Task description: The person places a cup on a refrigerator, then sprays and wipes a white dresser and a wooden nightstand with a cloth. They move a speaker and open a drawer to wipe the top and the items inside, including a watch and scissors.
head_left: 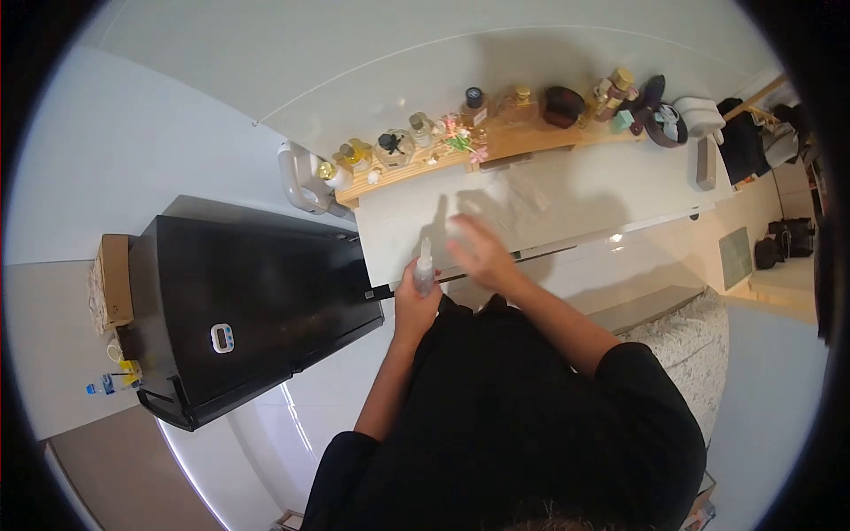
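Observation:
Near the front edge of the white tabletop [398, 221], my left hand [414, 305] is wrapped round a small clear bottle [424, 273]. The bottle stands roughly upright in the grip, its narrow pale nozzle pointing up. To its right, my right hand [482, 257] hovers over the table edge, apart from the bottle and smeared by motion. A small whitish spot shows by its fingertips, too blurred to name. Beyond that hand, a crumpled clear plastic piece [522, 195] lies on the tabletop.
A wooden shelf [531, 139] along the back carries several perfume bottles [394, 148] and small flowers [458, 137]. A grey case [706, 164] lies at the tabletop's right end. On the left is a black fridge [266, 292] with a white timer [222, 338].

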